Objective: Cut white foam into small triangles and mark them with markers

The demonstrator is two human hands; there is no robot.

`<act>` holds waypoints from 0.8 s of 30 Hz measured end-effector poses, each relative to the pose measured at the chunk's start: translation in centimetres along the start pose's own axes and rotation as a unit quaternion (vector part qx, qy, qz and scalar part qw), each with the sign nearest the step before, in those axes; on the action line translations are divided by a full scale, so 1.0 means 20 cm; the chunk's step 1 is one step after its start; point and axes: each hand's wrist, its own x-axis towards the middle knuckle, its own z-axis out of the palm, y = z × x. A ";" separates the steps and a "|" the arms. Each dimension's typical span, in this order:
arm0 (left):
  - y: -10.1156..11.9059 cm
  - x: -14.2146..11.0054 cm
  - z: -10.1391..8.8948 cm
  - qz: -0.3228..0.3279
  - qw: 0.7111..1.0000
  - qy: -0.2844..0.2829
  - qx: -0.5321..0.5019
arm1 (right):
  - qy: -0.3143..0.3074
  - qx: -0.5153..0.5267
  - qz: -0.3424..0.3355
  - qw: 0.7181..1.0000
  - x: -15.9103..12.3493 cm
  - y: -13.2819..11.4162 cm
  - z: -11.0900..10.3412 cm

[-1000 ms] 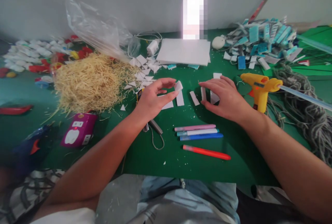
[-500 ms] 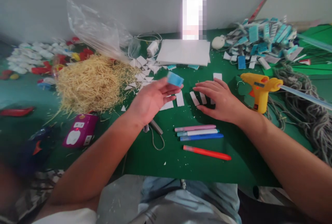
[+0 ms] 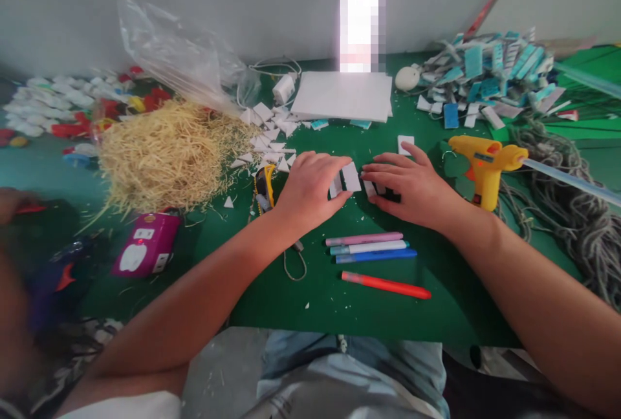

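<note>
My left hand (image 3: pixel 315 189) is closed over the table's middle, its thumb and fingertips at opposite ends of a small white rectangular piece (image 3: pixel 351 177). Beside that, another white piece (image 3: pixel 336 186) lies partly under the same hand. To the right, my right hand (image 3: pixel 405 183) hovers palm down with fingers stretched apart over more white pieces (image 3: pixel 370 189), largely hidden beneath it. One further white piece (image 3: pixel 405 145) lies just past its fingertips. A yellow-and-black cutter (image 3: pixel 264 186) shows beside my left wrist.
Several markers, one a red marker (image 3: pixel 385 285), lie in front. A yellow glue gun (image 3: pixel 485 163) stands right, near grey yarn (image 3: pixel 557 205). Straw (image 3: pixel 160 154) and a purple box (image 3: pixel 146 244) are left; white sheets (image 3: pixel 342 96) lie behind. Another person's hand (image 3: pixel 17 204) is far left.
My left hand has turned palm down and lowered to the table; the piece that showed blue now shows white. The cutter has come into sight. Another person's hand has appeared at left.
</note>
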 end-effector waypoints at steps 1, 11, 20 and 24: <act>0.00 0.00 0.00 0.006 1.000 -0.014 0.015 | 0.002 -0.003 0.004 1.000 0.00 0.00 0.00; -0.04 -0.01 -0.03 -0.050 0.998 -0.026 -0.033 | -0.006 0.018 0.019 1.000 -0.01 0.00 -0.01; -0.10 0.01 -0.22 -0.250 0.804 0.045 -0.537 | 0.001 0.025 0.015 1.000 -0.01 0.00 0.00; -0.09 -0.02 -0.15 -0.197 0.900 0.075 -0.381 | 0.003 0.023 0.016 1.000 -0.01 0.00 0.00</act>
